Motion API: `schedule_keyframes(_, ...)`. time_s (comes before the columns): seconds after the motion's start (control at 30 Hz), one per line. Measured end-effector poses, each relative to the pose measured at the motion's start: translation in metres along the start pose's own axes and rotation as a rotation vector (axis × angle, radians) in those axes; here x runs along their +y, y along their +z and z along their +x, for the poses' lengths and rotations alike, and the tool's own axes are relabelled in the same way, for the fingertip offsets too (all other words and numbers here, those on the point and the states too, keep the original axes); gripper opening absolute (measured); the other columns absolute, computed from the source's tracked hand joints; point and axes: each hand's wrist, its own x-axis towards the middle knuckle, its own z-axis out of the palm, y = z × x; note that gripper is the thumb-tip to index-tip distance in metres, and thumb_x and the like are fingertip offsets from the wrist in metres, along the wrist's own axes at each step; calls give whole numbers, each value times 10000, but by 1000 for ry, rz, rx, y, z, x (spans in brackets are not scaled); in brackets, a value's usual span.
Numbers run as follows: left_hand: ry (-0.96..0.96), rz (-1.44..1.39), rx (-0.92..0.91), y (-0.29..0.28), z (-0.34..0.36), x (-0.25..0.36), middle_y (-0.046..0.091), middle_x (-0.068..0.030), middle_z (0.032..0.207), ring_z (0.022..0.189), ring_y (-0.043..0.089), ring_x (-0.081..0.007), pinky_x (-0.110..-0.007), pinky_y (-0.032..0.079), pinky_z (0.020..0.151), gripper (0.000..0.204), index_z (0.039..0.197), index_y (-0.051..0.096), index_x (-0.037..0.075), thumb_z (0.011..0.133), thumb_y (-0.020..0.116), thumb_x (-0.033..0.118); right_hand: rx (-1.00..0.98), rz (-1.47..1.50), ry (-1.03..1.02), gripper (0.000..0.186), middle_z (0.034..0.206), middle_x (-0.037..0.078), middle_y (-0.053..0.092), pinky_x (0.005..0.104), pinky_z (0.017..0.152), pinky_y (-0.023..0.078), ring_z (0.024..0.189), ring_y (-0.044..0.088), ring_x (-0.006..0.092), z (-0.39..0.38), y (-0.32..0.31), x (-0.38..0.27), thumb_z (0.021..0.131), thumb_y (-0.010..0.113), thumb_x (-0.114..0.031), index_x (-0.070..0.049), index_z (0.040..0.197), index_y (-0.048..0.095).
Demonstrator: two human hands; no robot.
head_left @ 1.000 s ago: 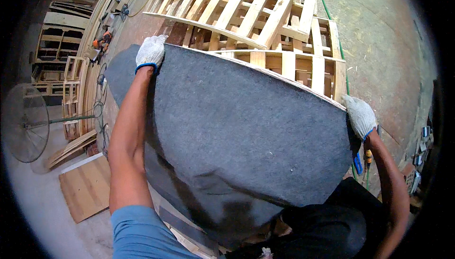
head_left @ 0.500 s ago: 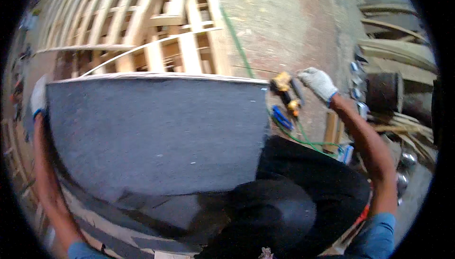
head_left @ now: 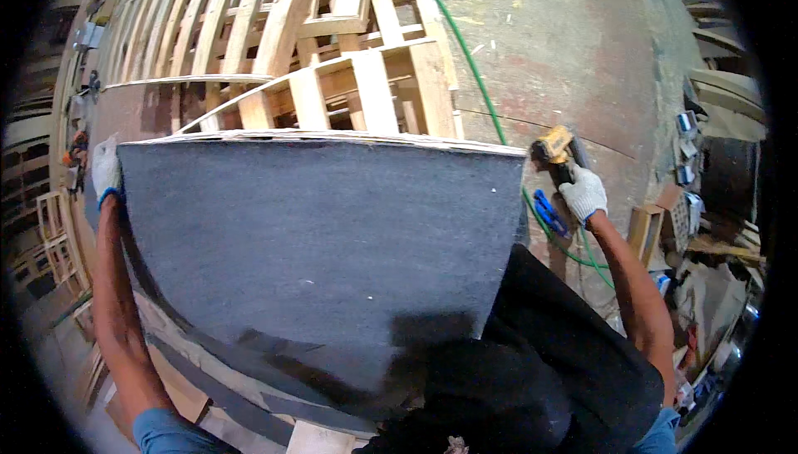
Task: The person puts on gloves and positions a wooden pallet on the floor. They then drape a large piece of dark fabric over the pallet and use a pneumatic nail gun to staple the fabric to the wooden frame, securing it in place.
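A large dark grey board (head_left: 316, 229) with a pale layered edge along its far side lies in front of me. My left hand (head_left: 106, 168), in a white work glove, holds the board's left edge, its fingertips partly hidden. To the right of the board, my right hand (head_left: 584, 193), gloved the same way, is closed round the grip of a yellow and black nail gun (head_left: 552, 146). The nail gun rests on the floor. Beside it lies a blue tool (head_left: 550, 211) whose exact kind I cannot make out.
Slatted wooden pallets (head_left: 324, 88) stand beyond the board. A green hose (head_left: 474, 63) runs over the concrete floor (head_left: 573, 46). Wood blocks (head_left: 645, 234) and scrap lie at the right, past my forearm. My dark-clothed leg (head_left: 557, 313) is against the board's near right side.
My right hand has come down from beyond the nail gun and taken hold of its grip. The left hand stays at the board's left edge. The whole view has shifted.
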Motion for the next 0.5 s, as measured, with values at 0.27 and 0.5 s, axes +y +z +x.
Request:
schedule_keyframes(0.27,132,530,-36,-19,-16,76,709,-186,1040,971,669,-393,-525,513,872,363,1076,717,134,994,388,262,126,-271,35,199,846,227,706,499,741,554,814,693,414,22,19,-14,723,703,-222,-48,818,724)
schedule_keyframes(0.5,29,244,-62,-18,-45,115,608,-158,1361,1284,543,-340,-438,427,1071,438,1274,631,74,1006,443,366,30,-101,182,287,1021,214,716,510,848,532,982,675,414,29,13,2,790,651,-256,-86,1017,695)
